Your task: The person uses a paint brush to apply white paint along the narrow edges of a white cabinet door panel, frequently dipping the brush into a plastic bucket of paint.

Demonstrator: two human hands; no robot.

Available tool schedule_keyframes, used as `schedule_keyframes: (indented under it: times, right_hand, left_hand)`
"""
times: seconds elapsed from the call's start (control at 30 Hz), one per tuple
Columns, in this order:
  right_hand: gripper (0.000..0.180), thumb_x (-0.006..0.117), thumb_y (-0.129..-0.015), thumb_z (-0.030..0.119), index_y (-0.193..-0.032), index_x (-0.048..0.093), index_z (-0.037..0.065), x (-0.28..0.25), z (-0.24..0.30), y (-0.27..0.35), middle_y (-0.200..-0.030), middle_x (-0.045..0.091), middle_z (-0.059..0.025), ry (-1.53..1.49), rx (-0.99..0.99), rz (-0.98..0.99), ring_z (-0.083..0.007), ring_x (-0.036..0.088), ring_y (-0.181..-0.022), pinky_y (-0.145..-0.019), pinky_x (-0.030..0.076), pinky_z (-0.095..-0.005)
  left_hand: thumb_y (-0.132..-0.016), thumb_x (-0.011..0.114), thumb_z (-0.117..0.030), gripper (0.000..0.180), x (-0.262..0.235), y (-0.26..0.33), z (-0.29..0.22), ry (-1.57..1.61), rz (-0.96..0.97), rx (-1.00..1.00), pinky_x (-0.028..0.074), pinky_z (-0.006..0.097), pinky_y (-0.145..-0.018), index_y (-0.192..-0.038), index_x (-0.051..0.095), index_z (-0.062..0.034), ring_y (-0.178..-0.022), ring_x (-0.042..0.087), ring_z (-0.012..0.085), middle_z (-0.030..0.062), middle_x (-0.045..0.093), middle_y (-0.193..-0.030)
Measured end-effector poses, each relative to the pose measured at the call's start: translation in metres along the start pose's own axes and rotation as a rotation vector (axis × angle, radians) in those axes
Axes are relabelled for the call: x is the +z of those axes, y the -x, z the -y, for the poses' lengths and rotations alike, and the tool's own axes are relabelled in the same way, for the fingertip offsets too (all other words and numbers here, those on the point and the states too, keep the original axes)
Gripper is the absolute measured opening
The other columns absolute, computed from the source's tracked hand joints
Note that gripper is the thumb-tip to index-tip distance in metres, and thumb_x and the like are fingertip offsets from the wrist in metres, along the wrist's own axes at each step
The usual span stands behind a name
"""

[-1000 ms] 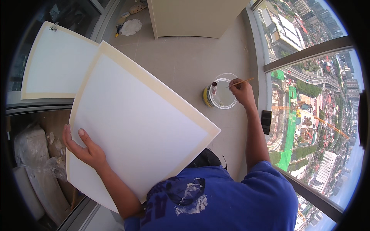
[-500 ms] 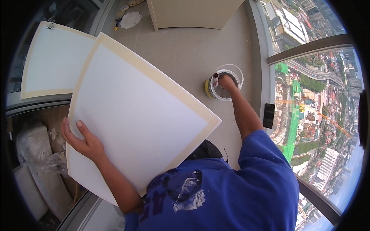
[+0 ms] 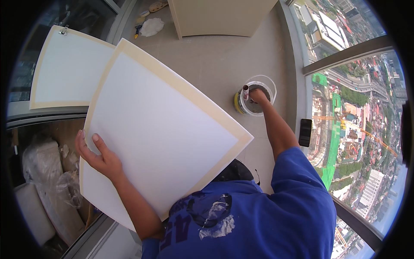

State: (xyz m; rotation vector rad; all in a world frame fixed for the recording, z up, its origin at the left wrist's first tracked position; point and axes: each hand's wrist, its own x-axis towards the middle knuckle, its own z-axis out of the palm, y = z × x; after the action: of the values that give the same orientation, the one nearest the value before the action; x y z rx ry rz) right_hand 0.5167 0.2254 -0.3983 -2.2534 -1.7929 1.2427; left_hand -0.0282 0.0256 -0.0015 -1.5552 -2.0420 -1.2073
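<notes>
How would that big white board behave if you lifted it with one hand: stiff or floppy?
Probably fairly stiff: the white board stays flat though the left hand grips only one edge. It is likely light for its size, since one hand bears it. Being so wide, it may swing or twist easily.

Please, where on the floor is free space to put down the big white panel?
Bare floor lies between the cabinet, the held panel and the bucket. It is crowded by the window, where the right hand reaches into the bucket beside a phone.
</notes>
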Motion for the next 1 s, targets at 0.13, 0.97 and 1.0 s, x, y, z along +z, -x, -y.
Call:
schedule_keyframes:
  times: [0.13,0.97,1.0]
  right_hand:
    - [0.031,0.066,-0.090,0.027,-0.101,0.078,0.001,0.004,0.028,0.015,-0.081,0.073,-0.0123,-0.191,0.086,0.025,-0.0206,0.072,-0.066,-0.056,0.053,-0.0370]
    - [0.029,0.067,-0.092,0.019,-0.112,0.080,0.003,-0.077,0.051,0.173,-0.089,0.077,-0.0067,-0.441,-0.076,-0.183,-0.0154,0.070,-0.068,-0.060,0.054,-0.0304]
    - [0.032,0.065,-0.092,0.021,-0.113,0.080,0.002,-0.068,0.055,0.151,-0.087,0.076,-0.0088,-0.423,-0.140,-0.176,-0.0179,0.071,-0.069,-0.061,0.056,-0.0328]
  left_hand:
    - [-0.110,0.058,-0.023,0.039,-0.004,0.002,-0.002,-0.036,-0.036,-0.016,0.041,0.045,-0.115,-0.139,0.056,0.0033,-0.133,0.054,0.0325,0.0186,0.056,-0.143]
    - [-0.109,0.060,-0.027,0.039,0.010,-0.001,0.004,0.019,-0.015,-0.026,0.044,0.047,-0.112,-0.136,0.058,0.0012,-0.132,0.054,0.0339,0.0172,0.056,-0.141]
    - [-0.109,0.060,-0.027,0.039,0.011,-0.001,0.003,0.013,-0.017,-0.026,0.044,0.047,-0.112,-0.136,0.058,0.0012,-0.132,0.055,0.0341,0.0173,0.056,-0.141]
